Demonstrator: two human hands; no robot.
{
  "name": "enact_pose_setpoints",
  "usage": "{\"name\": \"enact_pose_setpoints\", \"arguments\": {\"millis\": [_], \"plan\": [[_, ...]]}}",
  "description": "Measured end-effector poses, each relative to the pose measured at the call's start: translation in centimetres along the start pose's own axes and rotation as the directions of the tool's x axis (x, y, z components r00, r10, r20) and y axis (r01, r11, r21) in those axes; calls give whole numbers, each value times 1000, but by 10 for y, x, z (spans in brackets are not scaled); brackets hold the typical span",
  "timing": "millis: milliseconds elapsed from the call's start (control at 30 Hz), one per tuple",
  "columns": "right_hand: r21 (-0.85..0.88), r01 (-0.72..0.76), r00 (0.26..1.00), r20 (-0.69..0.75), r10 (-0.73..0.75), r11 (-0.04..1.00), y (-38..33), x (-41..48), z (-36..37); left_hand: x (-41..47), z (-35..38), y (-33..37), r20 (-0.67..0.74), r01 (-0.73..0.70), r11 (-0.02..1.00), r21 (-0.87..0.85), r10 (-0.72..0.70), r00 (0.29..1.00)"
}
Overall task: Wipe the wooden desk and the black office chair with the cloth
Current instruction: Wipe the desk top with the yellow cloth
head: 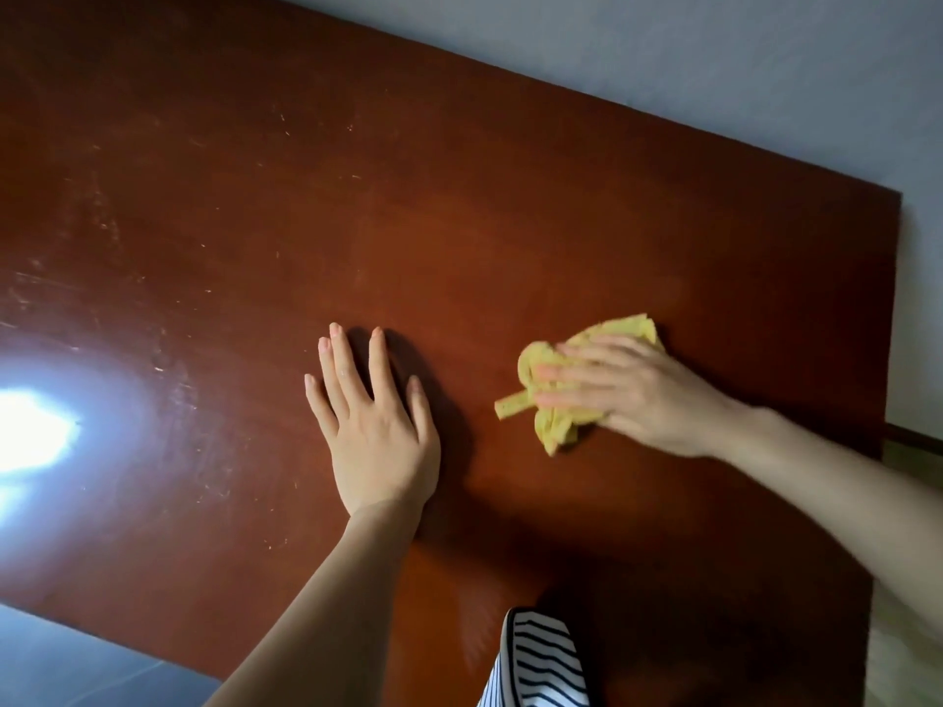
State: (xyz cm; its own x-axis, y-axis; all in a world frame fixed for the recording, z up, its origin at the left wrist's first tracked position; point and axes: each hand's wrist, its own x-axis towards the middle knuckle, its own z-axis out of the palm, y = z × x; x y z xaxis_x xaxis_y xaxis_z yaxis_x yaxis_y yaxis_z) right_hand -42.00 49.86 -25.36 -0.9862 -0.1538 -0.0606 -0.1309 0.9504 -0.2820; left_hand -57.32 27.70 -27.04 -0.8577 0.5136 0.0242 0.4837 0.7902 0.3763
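Note:
A reddish-brown wooden desk [459, 196] fills most of the view. My right hand [633, 395] presses flat on a crumpled yellow cloth [551, 423] on the desk's right part; the hand is blurred. Parts of the cloth stick out past the fingers at the left and top. My left hand [377, 426] lies flat on the desk with fingers spread, a hand's width left of the cloth, holding nothing. The black office chair is not in view.
A bright light glare [30, 431] reflects off the desk at the left. Fine scratches mark the left half. A pale wall [714, 53] runs behind the desk. My striped garment [541, 665] shows at the bottom edge. Floor [61, 660] lies at bottom left.

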Motion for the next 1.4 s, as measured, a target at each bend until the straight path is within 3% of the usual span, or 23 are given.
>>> {"name": "enact_pose_setpoints", "arguments": {"millis": [167,300,467,533,767,900,1033,1200,1400], "plan": [[102,-256,964,-52,262,961,57,48,-27,-1,0,0,0,-9,1000,-11,9,1000],[135,-455,877,-105,470,880,98,81,-46,0,-1,1,4,-1,1000,-27,1,1000],[226,-795,497,-289,818,563,91,115,-36,0,-3,-1,3,-12,996,-90,12,1000],[227,-832,437,-297,849,507,69,116,-28,-2,-6,-1,2,-14,990,-143,14,1000],[81,-678,687,-284,669,731,-2,59,6,0,-20,-10,147,-76,958,-277,121,982],[55,-598,755,-298,585,800,-36,26,20,-23,-32,-10,194,-275,961,-13,272,942],[13,-507,832,-255,493,862,-64,-3,28,-74,-34,-7,229,-344,936,72,320,919],[-22,-443,880,-200,431,896,-95,-38,35,-138,-35,-11,239,-326,945,20,312,919],[2,-450,882,-155,445,893,-137,-79,49,-200,-50,-31,190,-277,958,-75,286,939]]}}
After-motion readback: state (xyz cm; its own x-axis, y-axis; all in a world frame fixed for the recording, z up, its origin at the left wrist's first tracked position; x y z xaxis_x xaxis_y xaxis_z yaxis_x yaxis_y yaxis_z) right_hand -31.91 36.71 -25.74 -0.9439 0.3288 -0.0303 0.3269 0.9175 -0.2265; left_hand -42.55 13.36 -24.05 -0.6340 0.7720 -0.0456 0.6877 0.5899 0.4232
